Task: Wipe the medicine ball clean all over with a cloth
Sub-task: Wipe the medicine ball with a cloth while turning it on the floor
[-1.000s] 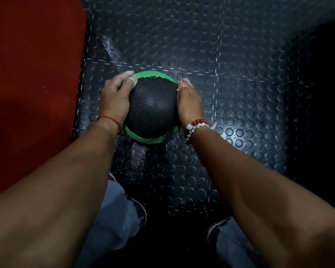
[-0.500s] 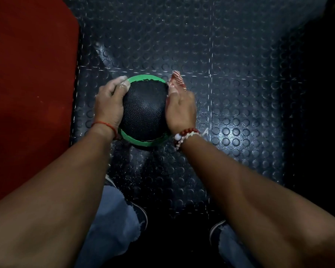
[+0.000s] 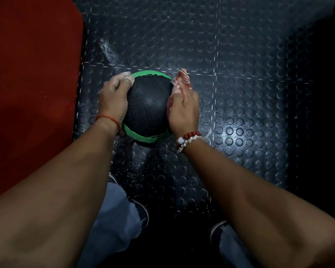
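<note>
Near the left edge of the studded floor [image 3: 240, 93], the medicine ball [image 3: 147, 105] sits steadied by the left hand [image 3: 112, 97] curled round one side, so the right hand [image 3: 184, 111], clutching the cloth [image 3: 182, 78], can rub the other.

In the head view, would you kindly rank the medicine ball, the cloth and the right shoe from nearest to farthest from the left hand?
1. Medicine ball, held by the left hand.
2. Cloth, on its far side, under the right hand.
3. Right shoe, at bottom right.

The studded dark floor [image 3: 240, 45] bears a medicine ball [image 3: 148, 105] beside a red mat [image 3: 31, 74].
</note>
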Demonstrator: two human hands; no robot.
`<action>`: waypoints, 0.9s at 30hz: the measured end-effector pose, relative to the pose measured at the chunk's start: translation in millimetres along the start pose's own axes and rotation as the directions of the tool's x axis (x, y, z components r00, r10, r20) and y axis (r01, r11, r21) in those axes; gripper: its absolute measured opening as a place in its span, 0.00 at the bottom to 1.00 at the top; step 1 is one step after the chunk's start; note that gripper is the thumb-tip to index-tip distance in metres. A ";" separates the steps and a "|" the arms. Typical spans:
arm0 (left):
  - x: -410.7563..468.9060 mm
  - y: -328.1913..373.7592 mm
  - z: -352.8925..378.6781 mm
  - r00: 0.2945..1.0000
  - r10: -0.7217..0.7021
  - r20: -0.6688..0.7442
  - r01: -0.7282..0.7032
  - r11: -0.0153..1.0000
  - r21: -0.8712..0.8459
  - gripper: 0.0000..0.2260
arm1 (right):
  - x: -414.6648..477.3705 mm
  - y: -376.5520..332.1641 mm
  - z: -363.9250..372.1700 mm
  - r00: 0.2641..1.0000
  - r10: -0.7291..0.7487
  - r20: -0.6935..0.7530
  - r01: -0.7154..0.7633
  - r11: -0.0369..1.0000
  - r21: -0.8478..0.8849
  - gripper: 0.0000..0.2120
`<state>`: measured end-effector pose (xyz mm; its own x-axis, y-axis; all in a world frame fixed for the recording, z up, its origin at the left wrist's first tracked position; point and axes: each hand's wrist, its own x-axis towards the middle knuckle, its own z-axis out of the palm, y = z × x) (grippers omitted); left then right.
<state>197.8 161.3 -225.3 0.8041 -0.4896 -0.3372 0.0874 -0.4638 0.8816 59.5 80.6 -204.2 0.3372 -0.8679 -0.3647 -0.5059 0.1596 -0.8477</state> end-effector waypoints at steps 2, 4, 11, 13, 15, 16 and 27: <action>-0.8 0.4 0.4 1.000 -0.014 -0.017 0.014 1.000 -0.026 0.10 | 17.1 1.9 -3.3 0.997 0.072 0.039 -0.072 0.997 -0.009 0.18; -1.5 2.4 0.9 0.999 -0.023 -0.034 0.022 0.999 -0.036 0.09 | 23.6 8.3 -3.9 0.989 0.143 0.039 -0.145 0.987 0.066 0.18; 2.1 4.6 3.4 0.996 -0.048 -0.071 0.045 0.998 -0.043 0.06 | -28.2 13.6 14.1 0.970 0.211 -0.123 -0.188 0.966 0.176 0.19; 1.2 4.4 3.1 0.995 -0.052 -0.079 0.048 0.997 -0.058 0.10 | -36.1 8.9 18.8 0.982 0.119 -0.144 -0.100 0.986 0.136 0.21; -1.6 4.0 0.7 0.995 -0.052 -0.083 0.046 0.996 -0.074 0.15 | -29.9 5.9 17.6 0.989 0.011 -0.148 0.001 0.997 0.079 0.21; -3.1 3.2 -0.9 0.995 -0.053 -0.086 0.046 0.996 -0.080 0.17 | -23.4 5.8 15.6 0.990 -0.018 -0.137 0.026 0.998 0.059 0.21; -4.9 2.0 -3.4 0.996 -0.045 -0.076 0.038 0.995 -0.095 0.10 | -19.5 9.3 8.2 0.988 0.132 -0.074 -0.131 0.991 0.010 0.19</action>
<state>196.0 165.3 -220.8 0.8416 -0.4107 -0.3507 0.1732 -0.4097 0.8956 54.7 102.9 -208.2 0.2076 -0.8719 -0.4435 -0.5376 0.2771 -0.7964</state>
